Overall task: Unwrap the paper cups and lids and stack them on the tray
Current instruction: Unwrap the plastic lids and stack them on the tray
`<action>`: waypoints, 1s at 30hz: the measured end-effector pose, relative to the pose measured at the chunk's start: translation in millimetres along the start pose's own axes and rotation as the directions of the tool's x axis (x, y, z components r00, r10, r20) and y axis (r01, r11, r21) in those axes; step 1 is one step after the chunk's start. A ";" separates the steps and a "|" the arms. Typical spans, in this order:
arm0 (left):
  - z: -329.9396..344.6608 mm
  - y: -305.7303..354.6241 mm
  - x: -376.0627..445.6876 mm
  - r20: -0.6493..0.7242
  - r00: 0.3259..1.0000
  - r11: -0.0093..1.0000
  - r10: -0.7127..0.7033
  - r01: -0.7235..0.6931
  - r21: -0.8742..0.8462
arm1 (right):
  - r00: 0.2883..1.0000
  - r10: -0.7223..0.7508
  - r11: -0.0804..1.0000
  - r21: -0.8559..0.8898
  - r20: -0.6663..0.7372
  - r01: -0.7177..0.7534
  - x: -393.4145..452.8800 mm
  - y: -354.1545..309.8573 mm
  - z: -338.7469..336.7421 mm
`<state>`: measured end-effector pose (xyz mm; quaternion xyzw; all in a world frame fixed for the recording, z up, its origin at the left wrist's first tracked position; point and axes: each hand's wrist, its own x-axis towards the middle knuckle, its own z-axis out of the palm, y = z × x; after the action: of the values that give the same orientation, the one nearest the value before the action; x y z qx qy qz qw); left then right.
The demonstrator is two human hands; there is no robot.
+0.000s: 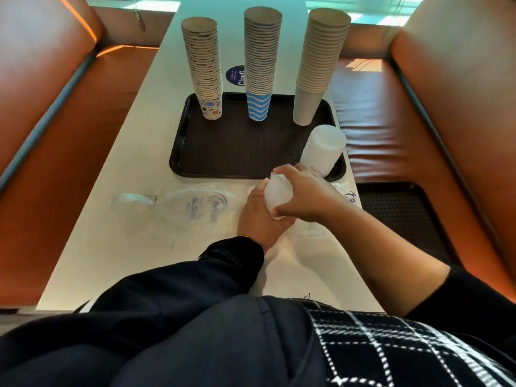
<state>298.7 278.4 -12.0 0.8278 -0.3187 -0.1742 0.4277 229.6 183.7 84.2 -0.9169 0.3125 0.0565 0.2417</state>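
Both hands meet just in front of the near edge of the dark brown rectangular plastic tray (223,152), clasped round a short stack of translucent white plastic lids (276,195). The left hand (261,216) cups the stack from below and from the left, fingers curled up its side; the right hand (303,195) grips it from above and the right, thumb hooked under the near end. The stack's long axis runs roughly away from the person, tilted toward the tray. Just beyond the right hand, a taller column of the same white lids (324,149) leans at the tray's near right corner, so the held stack probably needs only a short carry forward and rightward; the right hand is the nearer one. At the back of the tray stand three tall columns of paper cups: a printed white one (205,71) at left, a blue-and-white wavy one (261,65) in the middle, a plain grey one (318,65) at right. Clear crumpled plastic wrap with blue print (192,208) lies on the pale cream tabletop (111,247), left of the hands. Orange padded booth benches (55,135) flank the tabletop.
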 end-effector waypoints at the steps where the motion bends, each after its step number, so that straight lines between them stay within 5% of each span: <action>1: 0.4 0.2 -0.1 -0.003 1.000 1.000 -0.003 0.003 -0.003 | 1.000 0.004 1.000 -0.022 0.011 -0.004 2.4 -1.0 0.3; 12: -1.3 5.1 -2.2 -0.010 1.000 1.000 -0.008 0.008 0.003 | 1.000 -0.022 0.998 0.053 0.011 0.022 3.6 8.9 -3.5; 19: -1.1 3.8 -3.2 0.006 1.000 1.000 -0.017 0.017 0.010 | 0.984 0.006 0.986 0.165 -0.180 0.024 -0.2 19.0 -1.6; 22: -0.3 2.8 -2.7 -0.001 1.000 1.000 -0.013 0.013 0.015 | 0.941 -0.003 0.977 0.200 -0.339 0.075 3.1 20.7 -11.6; 30: 1.1 0.0 -0.8 0.007 1.000 0.999 -0.031 0.031 -0.017 | 0.784 0.304 0.799 0.592 -0.542 0.100 47.3 50.4 -74.8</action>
<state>297.5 278.2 -12.6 0.8283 -0.3060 -0.1864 0.4307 233.6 87.4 117.2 -0.7426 0.4269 -0.3301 0.3967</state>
